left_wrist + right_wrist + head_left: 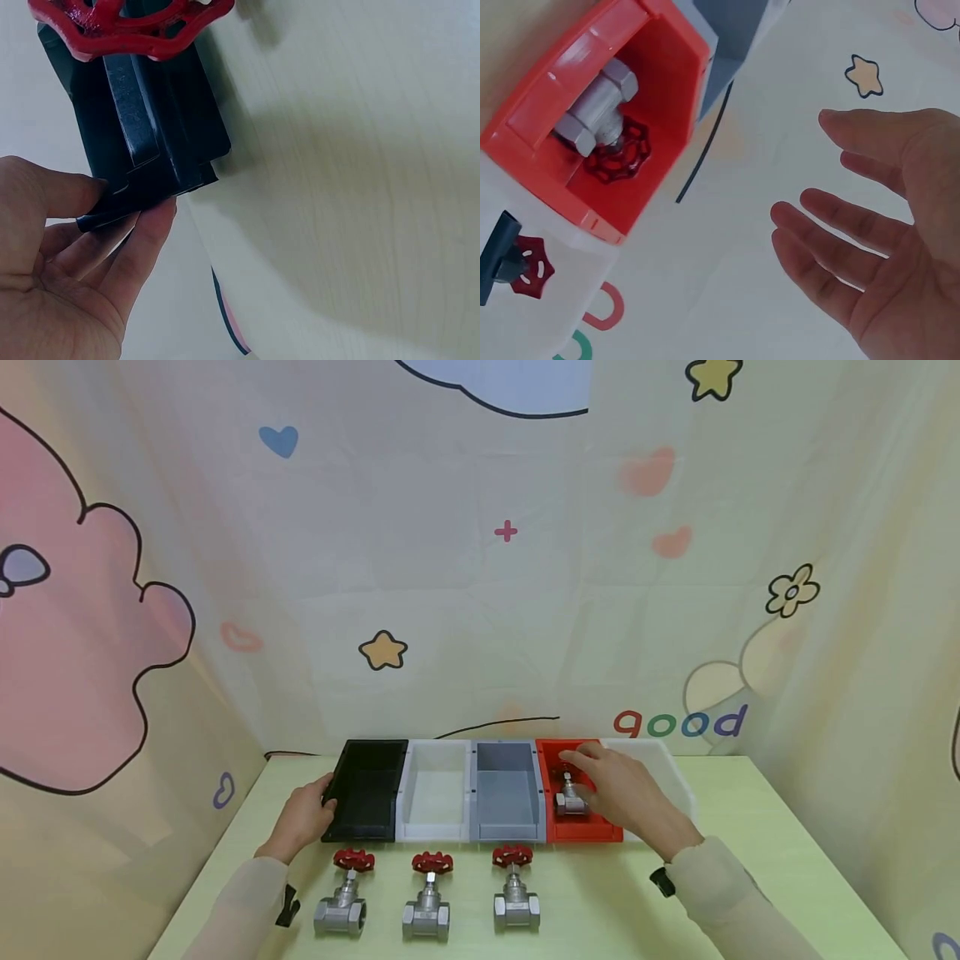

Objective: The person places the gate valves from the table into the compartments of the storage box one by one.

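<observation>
At the left end of the bin row, my left hand (300, 817) grips the outer side of a black bin (365, 792). In the left wrist view, the thumb and fingers of that hand (82, 262) pinch the bin's edge. My right hand (626, 785) is over the red bin (585, 832), where a metal gate valve (570, 800) with a red handwheel lies. The right wrist view has this hand (877, 232) with fingers spread and loosely bent, apart from the valve (596, 109). Three similar valves, the left (342, 902), middle (427, 906) and right (516, 897), lie in front of the bins.
Between the black and red bins stand a white bin (435, 802) and a grey bin (510, 797). Another white bin (660, 768) is at the right end, partly hidden by my hand. There, the right wrist view shows a red handwheel (534, 266). A printed curtain (480, 610) hangs behind.
</observation>
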`<state>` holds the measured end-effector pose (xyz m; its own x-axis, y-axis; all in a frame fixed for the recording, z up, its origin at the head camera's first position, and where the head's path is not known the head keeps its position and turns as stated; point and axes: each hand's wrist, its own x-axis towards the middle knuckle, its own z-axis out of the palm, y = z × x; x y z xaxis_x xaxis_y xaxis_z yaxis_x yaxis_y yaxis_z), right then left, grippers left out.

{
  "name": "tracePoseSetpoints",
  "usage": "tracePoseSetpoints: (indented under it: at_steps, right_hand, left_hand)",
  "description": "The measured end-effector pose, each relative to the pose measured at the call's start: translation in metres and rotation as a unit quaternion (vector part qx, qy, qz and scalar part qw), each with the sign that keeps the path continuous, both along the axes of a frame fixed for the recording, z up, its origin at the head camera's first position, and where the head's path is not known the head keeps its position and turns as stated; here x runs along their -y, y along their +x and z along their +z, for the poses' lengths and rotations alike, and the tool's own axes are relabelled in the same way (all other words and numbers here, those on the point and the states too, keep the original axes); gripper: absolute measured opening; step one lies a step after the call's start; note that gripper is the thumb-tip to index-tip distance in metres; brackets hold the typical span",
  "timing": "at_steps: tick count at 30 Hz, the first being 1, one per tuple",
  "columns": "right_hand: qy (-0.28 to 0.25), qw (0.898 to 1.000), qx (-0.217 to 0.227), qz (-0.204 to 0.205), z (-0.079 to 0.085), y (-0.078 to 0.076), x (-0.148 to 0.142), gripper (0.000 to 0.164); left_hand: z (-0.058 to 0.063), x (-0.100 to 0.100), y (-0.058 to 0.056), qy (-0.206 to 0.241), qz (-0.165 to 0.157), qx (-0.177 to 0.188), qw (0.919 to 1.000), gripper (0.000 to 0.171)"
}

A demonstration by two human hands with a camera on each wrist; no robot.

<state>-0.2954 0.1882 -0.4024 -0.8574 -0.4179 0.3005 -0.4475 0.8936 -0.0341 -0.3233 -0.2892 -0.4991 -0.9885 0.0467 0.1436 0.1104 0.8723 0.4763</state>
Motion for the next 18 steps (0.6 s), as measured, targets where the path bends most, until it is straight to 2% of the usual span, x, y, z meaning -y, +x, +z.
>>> tracePoseSetpoints:
  at_steps: [7,13,18]
  right_hand:
    - [0.002,1.0,-0.012,0.017,-0.001,0.019,0.011,0.048]
    - [0.015,1.0,0.014,0.009,-0.008,0.033,0.024,0.05]
    - [0.026,0.999,0.016,0.029,-0.014,0.044,0.032,0.051]
  left_hand:
    - [-0.001,0.001,-0.001,-0.001,-0.001,-0.001,1.0,0.053]
    - [-0.001,0.0,-0.001,0.0,0.001,0.002,1.0,0.053]
    - [0.0,0.0,-0.001,-0.001,0.004,0.002,1.0,0.053]
